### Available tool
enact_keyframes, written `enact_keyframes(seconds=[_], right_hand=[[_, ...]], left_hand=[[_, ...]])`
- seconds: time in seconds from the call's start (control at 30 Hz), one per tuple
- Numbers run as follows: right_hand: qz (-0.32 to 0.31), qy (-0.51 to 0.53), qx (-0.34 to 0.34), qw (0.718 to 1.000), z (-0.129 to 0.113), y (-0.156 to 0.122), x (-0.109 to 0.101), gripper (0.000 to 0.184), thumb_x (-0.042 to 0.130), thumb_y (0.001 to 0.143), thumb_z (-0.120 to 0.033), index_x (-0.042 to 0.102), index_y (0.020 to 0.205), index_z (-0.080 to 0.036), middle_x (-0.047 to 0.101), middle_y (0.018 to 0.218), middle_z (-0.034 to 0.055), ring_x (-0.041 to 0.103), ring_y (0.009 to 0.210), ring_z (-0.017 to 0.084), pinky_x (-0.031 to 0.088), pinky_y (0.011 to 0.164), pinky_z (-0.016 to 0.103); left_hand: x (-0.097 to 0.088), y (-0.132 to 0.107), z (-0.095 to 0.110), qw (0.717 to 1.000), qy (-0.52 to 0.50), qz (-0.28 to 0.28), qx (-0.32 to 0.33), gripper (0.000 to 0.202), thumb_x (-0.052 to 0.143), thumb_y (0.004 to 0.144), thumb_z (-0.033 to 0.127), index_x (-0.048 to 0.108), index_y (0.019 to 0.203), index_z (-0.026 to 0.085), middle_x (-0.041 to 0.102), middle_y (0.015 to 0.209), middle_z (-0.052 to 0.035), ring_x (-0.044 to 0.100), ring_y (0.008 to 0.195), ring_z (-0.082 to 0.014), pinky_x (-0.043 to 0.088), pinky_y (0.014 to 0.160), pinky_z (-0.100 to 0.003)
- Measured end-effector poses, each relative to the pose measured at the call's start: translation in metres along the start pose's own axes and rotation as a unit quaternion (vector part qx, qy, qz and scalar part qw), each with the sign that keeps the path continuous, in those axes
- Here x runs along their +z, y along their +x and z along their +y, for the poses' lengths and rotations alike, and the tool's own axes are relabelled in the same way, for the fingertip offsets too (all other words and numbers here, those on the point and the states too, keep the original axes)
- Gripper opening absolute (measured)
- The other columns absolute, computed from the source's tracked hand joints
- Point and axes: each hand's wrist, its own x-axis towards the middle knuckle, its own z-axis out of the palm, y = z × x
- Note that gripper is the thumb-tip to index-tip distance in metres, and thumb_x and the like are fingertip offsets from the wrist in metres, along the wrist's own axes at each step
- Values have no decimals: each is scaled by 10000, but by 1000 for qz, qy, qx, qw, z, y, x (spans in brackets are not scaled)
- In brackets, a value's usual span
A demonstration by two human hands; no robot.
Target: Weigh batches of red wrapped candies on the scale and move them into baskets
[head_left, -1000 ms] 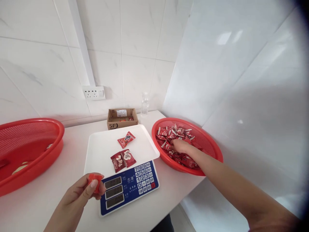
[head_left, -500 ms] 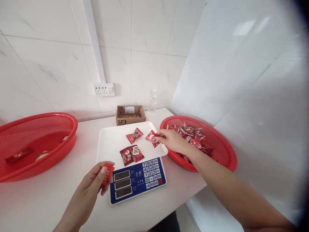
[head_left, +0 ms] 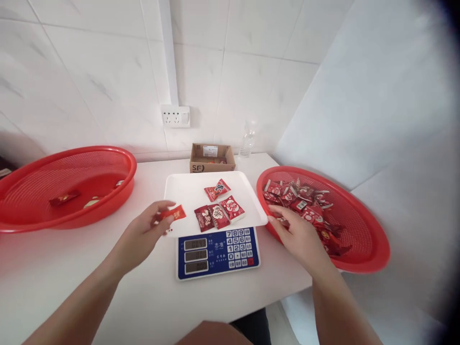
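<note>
The table (head_left: pixel 72 278) carries a scale (head_left: pixel 217 251) directly ahead, its keypad and displays facing the person.

1. Left hand (head_left: pixel 143 230): closed on a small red packet (head_left: pixel 175 213), pinched between thumb and fingers. The packet is held at the front left edge of the white pan (head_left: pixel 187 191), not yet set down.
2. Right hand (head_left: pixel 298 235): rests over the near rim of the right basket (head_left: pixel 377 254), fingers curled among the packets there. Whether it grips one cannot be told.
3. Pan: four packets (head_left: pixel 217 215) already lie on it, three side by side at the front and one behind them.
4. Right basket: a heap of packets (head_left: pixel 305 201) is left, so the work appears to be at an early stage.
5. Left basket (head_left: pixel 72 220): holds only a few items.

At the wall stand a cardboard box (head_left: pixel 212 158), a bottle (head_left: pixel 247 141) and a socket (head_left: pixel 175 116).
</note>
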Motion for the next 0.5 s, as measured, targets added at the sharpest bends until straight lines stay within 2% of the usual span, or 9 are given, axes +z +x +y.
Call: enact_keyframes(seconds=[0.17,0.27,0.37,0.5], right_hand=[[-1,-35,55,998,17,-13,-2,400,468,860,-435,645,1132,-201,682,1184,110,636,1074,278,497,918,431],[-17,-51,46,997,18,-13,-1,414,467,859,-441,648,1145,-203,688,1171,105,640,1059,276,496,911,421],[-25,-76,48,996,16,-13,2,441,453,870,-457,633,1187,-210,695,1157,95,656,1009,279,509,866,429],[-37,-117,71,990,14,-14,5,470,434,882,-475,605,1240,-223,690,1169,86,658,991,287,519,817,428]], left_hand=[[19,39,12,992,110,-28,61,309,535,814,444,593,1053,257,574,783,8,520,670,-147,403,579,-248],[31,62,14,983,162,-31,87,269,518,833,400,574,1039,236,615,830,-6,561,745,-164,425,659,-272],[41,79,13,974,197,-62,91,283,494,851,388,536,1084,233,668,918,-21,600,825,-174,461,740,-300],[46,93,11,959,249,-91,104,332,453,864,369,526,1145,208,651,1148,-74,585,1050,-216,467,887,-365]])
